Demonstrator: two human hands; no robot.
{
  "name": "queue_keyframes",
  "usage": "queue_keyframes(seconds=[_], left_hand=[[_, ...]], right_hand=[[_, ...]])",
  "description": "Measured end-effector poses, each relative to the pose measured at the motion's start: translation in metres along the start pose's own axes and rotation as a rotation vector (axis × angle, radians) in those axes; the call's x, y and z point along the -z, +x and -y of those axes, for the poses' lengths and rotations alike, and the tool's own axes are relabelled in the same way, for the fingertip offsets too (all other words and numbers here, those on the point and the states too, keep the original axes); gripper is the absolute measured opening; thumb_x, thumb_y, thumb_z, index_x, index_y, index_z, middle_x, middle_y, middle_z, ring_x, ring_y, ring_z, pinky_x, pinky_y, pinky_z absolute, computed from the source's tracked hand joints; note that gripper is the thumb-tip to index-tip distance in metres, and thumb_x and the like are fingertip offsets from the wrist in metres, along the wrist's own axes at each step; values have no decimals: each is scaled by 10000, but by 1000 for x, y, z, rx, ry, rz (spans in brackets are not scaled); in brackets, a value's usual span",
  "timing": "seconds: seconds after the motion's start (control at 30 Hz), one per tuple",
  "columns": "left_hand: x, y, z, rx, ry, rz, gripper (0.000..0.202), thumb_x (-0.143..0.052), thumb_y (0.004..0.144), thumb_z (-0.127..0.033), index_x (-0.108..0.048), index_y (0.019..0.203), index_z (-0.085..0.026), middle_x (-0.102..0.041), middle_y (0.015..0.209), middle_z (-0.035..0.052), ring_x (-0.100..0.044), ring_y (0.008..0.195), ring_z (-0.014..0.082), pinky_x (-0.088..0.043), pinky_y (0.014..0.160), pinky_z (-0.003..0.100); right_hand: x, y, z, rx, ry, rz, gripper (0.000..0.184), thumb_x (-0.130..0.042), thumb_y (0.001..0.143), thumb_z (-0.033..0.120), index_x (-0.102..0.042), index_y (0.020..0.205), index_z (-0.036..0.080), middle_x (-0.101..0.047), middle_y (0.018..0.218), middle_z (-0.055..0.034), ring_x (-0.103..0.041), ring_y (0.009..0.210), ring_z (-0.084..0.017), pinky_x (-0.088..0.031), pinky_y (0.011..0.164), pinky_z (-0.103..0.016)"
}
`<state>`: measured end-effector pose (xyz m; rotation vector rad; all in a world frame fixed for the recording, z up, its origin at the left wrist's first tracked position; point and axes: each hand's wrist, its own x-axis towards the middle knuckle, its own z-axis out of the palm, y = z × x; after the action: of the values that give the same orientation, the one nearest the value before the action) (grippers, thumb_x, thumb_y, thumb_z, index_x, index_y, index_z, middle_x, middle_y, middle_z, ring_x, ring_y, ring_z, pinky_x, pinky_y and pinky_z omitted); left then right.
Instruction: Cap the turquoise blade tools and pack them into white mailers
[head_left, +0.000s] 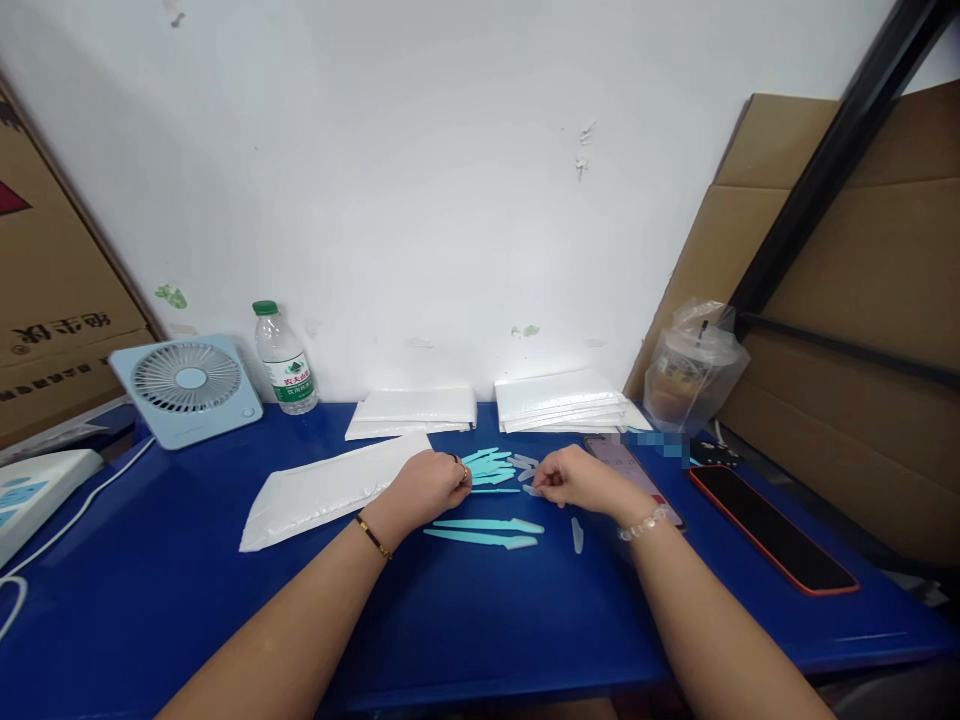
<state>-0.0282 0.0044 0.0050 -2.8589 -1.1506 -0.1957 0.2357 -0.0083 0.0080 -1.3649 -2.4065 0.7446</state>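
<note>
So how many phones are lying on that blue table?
2. The red-cased phone lies at the far right; the second phone lies by the right hand, partly hidden under its wrist.

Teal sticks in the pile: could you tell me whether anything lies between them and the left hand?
Nothing visible does: the left hand lies right beside the teal sticks, with no object between them.
</note>
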Motion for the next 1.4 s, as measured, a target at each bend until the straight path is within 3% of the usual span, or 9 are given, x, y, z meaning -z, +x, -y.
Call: queue_keyframes(seconds=[0.23, 0.47, 0.57, 0.7, 0.77, 0.9, 1.13, 1.4], left_hand=[[2, 0, 0, -4, -3, 7, 221, -456, 854, -249, -640, 743, -199, -654, 722, 29, -586, 676, 165, -383, 601, 260], [-1, -2, -4, -38, -97, 31, 197, -481, 846, -267, -648, 758, -213, -657, 723, 7, -584, 673, 148, -372, 591, 243], [-1, -2, -7, -35, -123, 50, 188, -498, 849, -298, -655, 776, -225, -656, 729, 1, -580, 671, 147, -372, 588, 239], [-1, 2, -5, 18, -99, -4, 205, -536, 843, -372, -661, 930, -235, -653, 907, 31, -593, 829, 181, -418, 684, 261], [-1, 4, -3, 45, -74, -30, 227, -518, 858, -365, -660, 960, -220, -638, 950, 48, -585, 874, 188, -428, 731, 270], [-3, 7, -2, 51, -32, -43, 198, -504, 869, -325, -669, 880, -215, -627, 905, 40, -579, 810, 168, -425, 705, 264], [-4, 9, -5, 27, 32, -37, 304, -419, 904, -294, -620, 710, -174, -598, 719, 43, -572, 720, 165, -402, 656, 269], [-2, 9, -7, 7, 26, -34, 305, -407, 905, -294, -604, 705, -177, -582, 692, 38, -563, 701, 158, -388, 625, 255]], right_hand=[[-5, 6, 11, 149, -139, -100, 174, -536, 782, 176, -704, 739, 170, -686, 769, -44, -614, 697, -156, -442, 637, -239], [-12, 8, 23, 239, -103, -28, 179, -534, 799, 176, -704, 743, 178, -680, 765, -37, -609, 693, -151, -449, 642, -244], [-5, 3, 19, 203, -62, -13, 172, -537, 799, 186, -707, 774, 180, -686, 770, -34, -613, 681, -148, -446, 620, -236], [11, -5, 0, 36, -82, -178, 167, -530, 796, 193, -695, 813, 181, -685, 792, -38, -611, 690, -154, -442, 608, -237], [15, -7, -8, -32, -97, -175, 131, -564, 761, 186, -689, 801, 183, -681, 769, -30, -605, 664, -152, -438, 586, -232], [11, -3, -13, -25, -159, -110, 107, -643, 685, 174, -692, 779, 183, -675, 754, -26, -596, 644, -152, -431, 569, -231], [0, 6, -5, 91, -192, -122, 141, -569, 781, 185, -709, 764, 181, -682, 788, -39, -608, 689, -151, -433, 612, -235], [-7, 12, 3, 153, -220, -135, 163, -559, 819, 200, -718, 784, 183, -664, 778, -45, -596, 703, -152, -428, 651, -246]])
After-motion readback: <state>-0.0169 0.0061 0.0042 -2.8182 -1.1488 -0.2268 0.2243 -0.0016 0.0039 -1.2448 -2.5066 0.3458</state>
